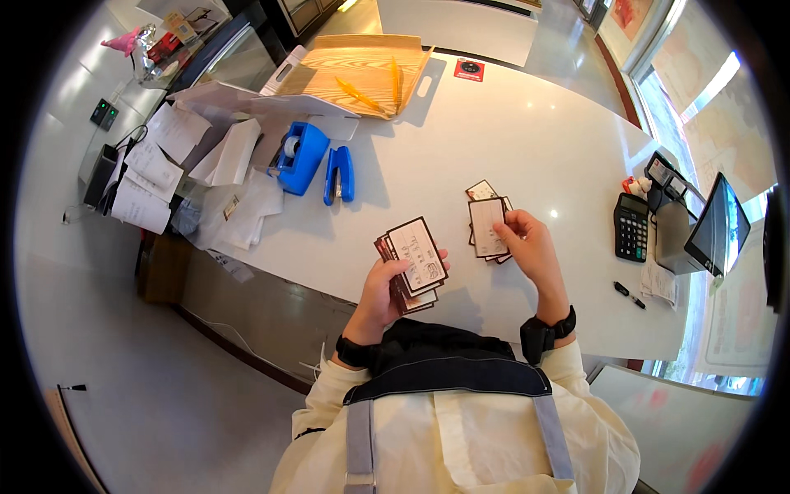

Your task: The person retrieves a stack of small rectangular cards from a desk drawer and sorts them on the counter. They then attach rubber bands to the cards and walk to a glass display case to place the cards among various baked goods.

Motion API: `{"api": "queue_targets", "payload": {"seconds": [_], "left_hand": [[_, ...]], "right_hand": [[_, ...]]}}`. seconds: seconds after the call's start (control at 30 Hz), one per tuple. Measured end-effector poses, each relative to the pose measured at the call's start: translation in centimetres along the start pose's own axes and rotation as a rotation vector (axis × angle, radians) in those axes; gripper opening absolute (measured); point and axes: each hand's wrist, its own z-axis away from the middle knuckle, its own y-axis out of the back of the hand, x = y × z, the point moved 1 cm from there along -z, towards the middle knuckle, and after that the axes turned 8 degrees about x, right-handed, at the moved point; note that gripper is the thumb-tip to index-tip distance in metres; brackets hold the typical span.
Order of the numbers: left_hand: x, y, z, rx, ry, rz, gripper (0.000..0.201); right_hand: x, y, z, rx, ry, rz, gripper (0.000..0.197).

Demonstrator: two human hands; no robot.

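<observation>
A fanned stack of cards (417, 253), white with dark borders, rests in my left hand (382, 288). The thumb presses on the top card and the fingertips show at the far side of the stack. To the right, my right hand (527, 244) pinches a single white card (489, 228) with a dark border between thumb and fingers. That card lies over a small loose pile of similar cards (481, 190) on the white table (411, 156). Whether it touches the pile I cannot tell. Both wrists wear black bands.
A blue tape dispenser (303, 156) and blue stapler (338, 175) stand left of centre. Behind them is a wooden tray (346, 66). Papers (148, 185) crowd the left end. At right sit a calculator (631, 226), a pen (629, 295) and a screen (718, 224).
</observation>
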Motion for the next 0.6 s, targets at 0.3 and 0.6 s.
{"api": "queue_targets", "payload": {"seconds": [0.3,0.6], "left_hand": [[-0.8,0.3,-0.4,0.124,-0.038,-0.314,0.040],[-0.5,0.7,0.2,-0.038,0.018,0.118,0.052]], "right_hand": [[-2.7,-3.1,3.4,-0.249,0.101,-0.262,0.018],[-2.2,-3.3,2.9,-0.233,-0.025,-0.381,0.015]]}}
